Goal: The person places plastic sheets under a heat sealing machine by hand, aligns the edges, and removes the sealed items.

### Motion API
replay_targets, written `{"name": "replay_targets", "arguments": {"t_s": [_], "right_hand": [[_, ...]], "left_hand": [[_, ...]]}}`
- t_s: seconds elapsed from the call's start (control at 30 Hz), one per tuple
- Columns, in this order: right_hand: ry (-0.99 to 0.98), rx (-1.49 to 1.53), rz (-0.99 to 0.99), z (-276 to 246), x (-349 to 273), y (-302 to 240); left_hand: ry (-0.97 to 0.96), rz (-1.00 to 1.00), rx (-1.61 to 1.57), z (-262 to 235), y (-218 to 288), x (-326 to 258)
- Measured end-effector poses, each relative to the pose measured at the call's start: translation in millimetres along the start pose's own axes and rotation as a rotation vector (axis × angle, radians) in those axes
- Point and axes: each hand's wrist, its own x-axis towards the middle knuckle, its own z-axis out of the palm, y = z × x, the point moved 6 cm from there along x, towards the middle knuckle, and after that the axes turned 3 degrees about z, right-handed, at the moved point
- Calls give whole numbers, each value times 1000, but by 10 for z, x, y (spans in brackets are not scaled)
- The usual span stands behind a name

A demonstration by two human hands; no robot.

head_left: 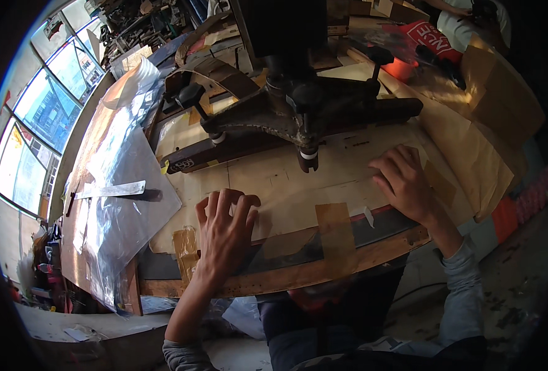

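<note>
A pale paper-covered board [274,204] lies before me, with strips of brown tape [336,232] near its front edge. My left hand [224,229] is over the front left part of the board, palm down, its fingers bent and apart with nothing seen in them. Toward the right side, my right hand [405,182] hovers over or touches the board; its fingers are curled but apart, and no held thing shows. Between and beyond the hands stands a black metal press head [299,117] with spread arms and screw knobs. A dark bar [249,148] runs under it across the board.
A steel ruler [110,190] lies on clear plastic sheeting [126,216] at the left. Brown paper [465,145] spreads out at the right, near a red bag [431,38]. A wooden table edge [286,278] runs along the front. Another person [490,25] is at the far right.
</note>
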Motion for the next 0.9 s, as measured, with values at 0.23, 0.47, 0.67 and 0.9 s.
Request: {"name": "replay_targets", "arguments": {"t_s": [0.23, 0.47, 0.67, 0.9], "right_hand": [[20, 40, -33, 11, -46, 16], [-5, 9, -126, 26, -106, -47], [-24, -31, -156, -7, -111, -74], [-90, -15, -199, 22, -107, -117]], "left_hand": [[-1, 29, -72, -10, -6, 23], [-68, 92, -86, -24, 42, -3], [-117, 76, -70, 29, 15, -34], [-46, 119, -14, 20, 18, -41]]}}
